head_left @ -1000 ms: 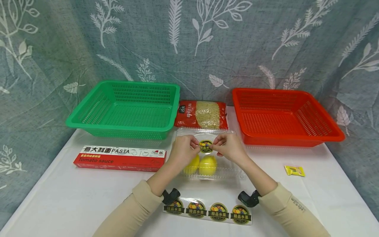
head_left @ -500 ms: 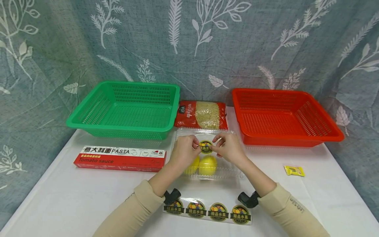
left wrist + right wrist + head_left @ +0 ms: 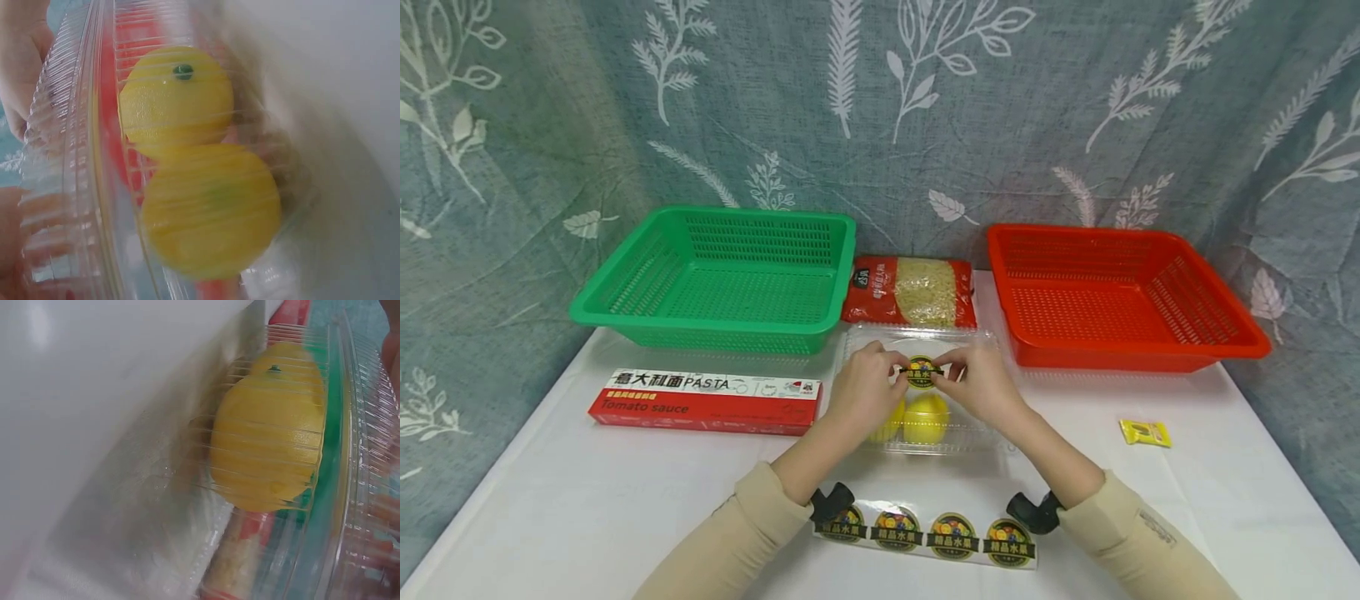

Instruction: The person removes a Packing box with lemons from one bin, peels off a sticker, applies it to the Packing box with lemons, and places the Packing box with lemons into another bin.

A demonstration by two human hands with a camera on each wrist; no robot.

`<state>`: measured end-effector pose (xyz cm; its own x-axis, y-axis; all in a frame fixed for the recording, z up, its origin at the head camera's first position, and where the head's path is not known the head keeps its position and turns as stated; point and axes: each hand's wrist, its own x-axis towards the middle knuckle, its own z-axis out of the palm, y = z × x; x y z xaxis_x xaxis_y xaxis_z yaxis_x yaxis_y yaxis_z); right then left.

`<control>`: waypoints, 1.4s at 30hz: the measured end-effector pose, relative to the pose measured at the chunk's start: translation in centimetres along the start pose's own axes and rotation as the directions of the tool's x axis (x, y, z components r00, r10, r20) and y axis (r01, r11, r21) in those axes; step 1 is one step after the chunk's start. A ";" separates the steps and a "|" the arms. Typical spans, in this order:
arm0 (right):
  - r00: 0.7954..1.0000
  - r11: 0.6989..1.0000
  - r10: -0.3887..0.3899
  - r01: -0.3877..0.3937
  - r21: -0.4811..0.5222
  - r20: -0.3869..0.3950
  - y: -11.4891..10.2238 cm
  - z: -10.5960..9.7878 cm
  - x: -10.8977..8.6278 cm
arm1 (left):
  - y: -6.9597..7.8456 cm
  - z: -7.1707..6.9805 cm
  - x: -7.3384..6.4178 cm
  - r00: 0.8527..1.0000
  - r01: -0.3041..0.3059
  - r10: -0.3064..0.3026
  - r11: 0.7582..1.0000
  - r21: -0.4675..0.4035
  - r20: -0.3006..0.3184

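Note:
A round black sticker with a fruit picture lies at the lid of a clear plastic clamshell box; whether it touches the lid cannot be told. My left hand pinches its left edge, and my right hand pinches its right edge. Inside the box, two yellow lemons sit side by side. Through the ribbed wall in the left wrist view, both lemons show, one with a green stem spot. From the right wrist, one lemon largely covers the other.
A sheet of several matching stickers lies in front of the box. Behind it is a red pasta bag, between a green basket and a red basket. A pasta box lies left, a small yellow packet right.
The right fingers, raised and spread a little half a second ago, have closed down on the sticker's right edge. The left hand has barely shifted. The box and lemons stay put.

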<state>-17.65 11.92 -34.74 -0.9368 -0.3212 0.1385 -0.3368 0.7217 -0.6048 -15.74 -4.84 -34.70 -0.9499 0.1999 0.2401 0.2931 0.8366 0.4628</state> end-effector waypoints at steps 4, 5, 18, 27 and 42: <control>1.000 1.000 0.001 -0.001 -0.018 -0.009 0.2 -0.1 -0.4 | -0.2 -0.2 -0.3 1.000 0.013 -0.013 1.000 0.023 0.000; 1.000 1.000 -0.008 0.008 -0.020 -0.008 0.3 -0.2 -0.5 | -0.2 -0.3 -0.4 1.000 0.013 -0.013 0.999 0.029 0.000; 0.997 0.987 -0.068 0.061 0.150 0.047 0.8 -0.9 -1.2 | -0.8 -1.1 -1.0 0.999 0.040 -0.040 0.999 -0.020 0.013; 0.990 0.919 -0.030 -0.028 0.394 0.140 1.6 -1.9 -1.3 | -1.7 -1.8 -1.4 0.997 0.054 -0.063 0.987 -0.150 -0.052; 0.987 0.869 0.042 -0.111 0.483 0.152 1.8 -2.7 -1.9 | -3.2 -1.9 -2.0 0.990 0.067 -0.099 0.953 -0.296 -0.095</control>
<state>-16.74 15.51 -33.95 -0.9249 -0.3802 -0.0078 -0.1429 0.3666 -0.9193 -14.54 -8.85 -35.04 -0.9597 0.0661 0.2733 0.2475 0.6596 0.7097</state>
